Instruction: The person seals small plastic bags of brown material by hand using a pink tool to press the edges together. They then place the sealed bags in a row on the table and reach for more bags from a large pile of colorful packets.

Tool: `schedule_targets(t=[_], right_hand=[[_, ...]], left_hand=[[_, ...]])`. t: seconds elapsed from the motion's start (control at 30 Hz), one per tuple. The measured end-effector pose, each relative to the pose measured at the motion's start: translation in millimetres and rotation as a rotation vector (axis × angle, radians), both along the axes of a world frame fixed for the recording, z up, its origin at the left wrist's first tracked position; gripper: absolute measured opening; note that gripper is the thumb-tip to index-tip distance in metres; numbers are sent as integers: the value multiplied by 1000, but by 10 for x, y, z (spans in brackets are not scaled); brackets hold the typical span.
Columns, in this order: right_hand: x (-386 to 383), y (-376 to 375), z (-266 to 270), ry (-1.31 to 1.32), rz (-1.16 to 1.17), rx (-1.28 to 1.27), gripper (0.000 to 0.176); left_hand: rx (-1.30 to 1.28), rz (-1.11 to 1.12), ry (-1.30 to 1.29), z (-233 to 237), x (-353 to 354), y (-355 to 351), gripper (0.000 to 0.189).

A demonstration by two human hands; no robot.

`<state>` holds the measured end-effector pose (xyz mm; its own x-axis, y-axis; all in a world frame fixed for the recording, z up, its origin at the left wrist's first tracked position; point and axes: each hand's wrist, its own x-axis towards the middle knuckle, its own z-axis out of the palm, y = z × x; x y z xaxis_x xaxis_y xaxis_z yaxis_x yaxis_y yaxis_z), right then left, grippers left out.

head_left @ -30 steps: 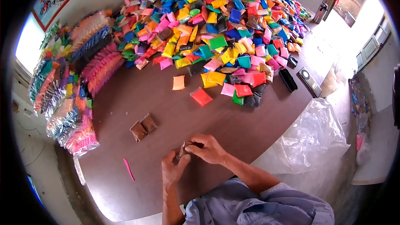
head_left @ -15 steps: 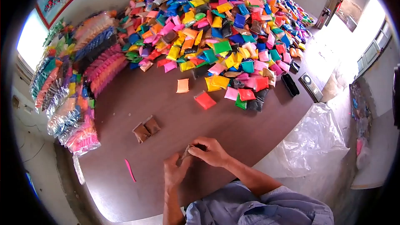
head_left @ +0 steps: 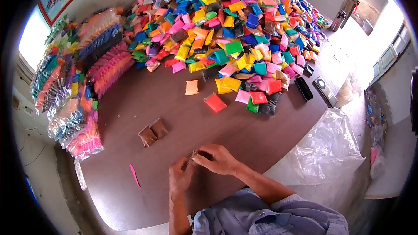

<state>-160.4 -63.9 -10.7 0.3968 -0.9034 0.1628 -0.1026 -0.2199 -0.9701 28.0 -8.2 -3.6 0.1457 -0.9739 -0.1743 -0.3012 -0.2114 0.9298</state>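
Note:
Near the table's front edge my two hands meet over a small brown packet [head_left: 192, 156], mostly hidden by the fingers. My left hand [head_left: 180, 175] has its thumb and fingers closed at the packet's lower left side. The fingertips of my right hand [head_left: 215, 159] pinch the packet from the right. Two brown packets [head_left: 148, 135] lie partly overlapping on the table [head_left: 174, 117], up and left of my hands. To the left of my left hand is a thin pink tool [head_left: 135, 176].
A large heap of coloured packets [head_left: 235, 30] covers the back. Bagged packets [head_left: 111, 69] are stacked at the left. A black tray [head_left: 303, 88] and a scale-like device [head_left: 325, 91] sit at the right, above clear plastic bags [head_left: 326, 143]. Single packets lie before the heap.
Both hands have shifted slightly left, and my left hand's fingers have closed in on the packet. The packets on the table have not moved.

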Motion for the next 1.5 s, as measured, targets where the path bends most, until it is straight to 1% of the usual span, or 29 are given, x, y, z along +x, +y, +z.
schedule_targets(t=[0.07, 0.13, 0.2, 0.23, 0.3, 0.43, 0.5, 0.53, 0.6, 0.7, 0.73, 0.77, 0.8, 0.83, 0.87, 0.9, 0.93, 1.0, 1.07, 1.13, 1.2, 1.33, 1.37, 1.43, 1.5], right_hand=[[-19, -3, 5, -23, 9, 44, 23], [-37, 4, -8, -46, 19, 89, 24], [-47, 15, -59, -108, 6, 238, 24], [-51, 15, -71, -107, 6, 239, 24], [-55, 12, -95, -130, -56, 283, 24], [0, 34, -112, -198, -92, 230, 25], [-23, 27, -41, -152, -50, 236, 26], [-21, 28, -27, -150, -48, 238, 26], [-9, 43, -10, -74, -50, 143, 25], [-10, 37, 55, -66, 7, 229, 24], [-4, 40, 58, -73, 44, 251, 24], [-13, 42, 59, -59, -20, 245, 23], [-15, 46, 65, -46, -82, 239, 21], [-21, 39, 120, -61, -71, 233, 20], [-34, 33, 152, -76, -67, 222, 18], [-33, 40, 86, -87, -39, 233, 18], [-36, 34, -2, -94, -63, 230, 17], [-44, 37, -73, -101, -74, 234, 16], [-35, 40, -61, -95, -84, 257, 16], [-26, 44, 41, -108, -37, 313, 17], [-39, 38, 42, -68, -5, 299, 20], [-16, 49, 56, -87, 14, 301, 23], [-26, 43, 78, -63, 22, 291, 22], [-12, 37, 80, -41, 36, 277, 22], [19, 74, 53, -102, -101, 332, 21]], left_hand=[[-11, -33, 10, -88, 48, 10, 13], [-20, -63, 20, -45, 20, 0, 12], [44, -25, 79, 59, -61, -10, 15], [45, -25, 80, 93, -67, -7, 15], [-16, -85, -17, 131, -76, -7, 17], [39, -64, -1, 110, -78, -11, 15], [43, -28, 110, 49, -41, -11, 19], [45, -26, 111, -15, -5, -13, 19], [57, -47, 65, -142, 70, 20, 18], [13, -22, 111, 105, -72, -6, 22], [33, -40, 53, 98, -69, -5, 24], [58, -54, -8, 72, -47, 1, 26], [-33, -65, -31, 52, -63, -5, 25], [-125, -81, -58, 38, -83, -10, 24], [-108, -49, -76, 44, -78, -7, 24], [-96, -64, -27, 50, -73, -13, 23], [-88, -84, 26, 48, -69, -19, 23], [-70, -62, 27, 11, -68, -10, 23], [-52, -47, 37, -44, -51, -15, 23], [-177, -58, 66, -102, -35, -27, 22], [-183, -32, 113, -96, -49, -27, 22], [-177, -3, 223, -92, -57, -5, 21], [-177, 1, 225, -88, -46, 8, 21], [-84, -31, 106, -56, -2, 30, 24], [-129, 24, 76, 57, 8, 32, 25]])
